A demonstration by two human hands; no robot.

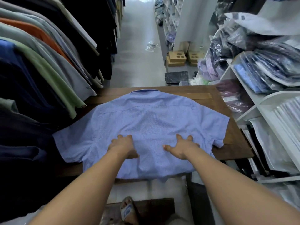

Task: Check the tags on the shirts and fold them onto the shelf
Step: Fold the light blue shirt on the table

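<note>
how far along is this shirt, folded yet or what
Done: the blue shirt lies spread flat, back up, on the wooden table. In hand: the left hand and right hand rest on its lower half. Left: both sleeves are out, no fold shows, and it has yet to reach the white shelf.

Single head view (wide-angle): looks forward, down; close over table (235, 143), aisle floor (138, 54) beyond.
</note>
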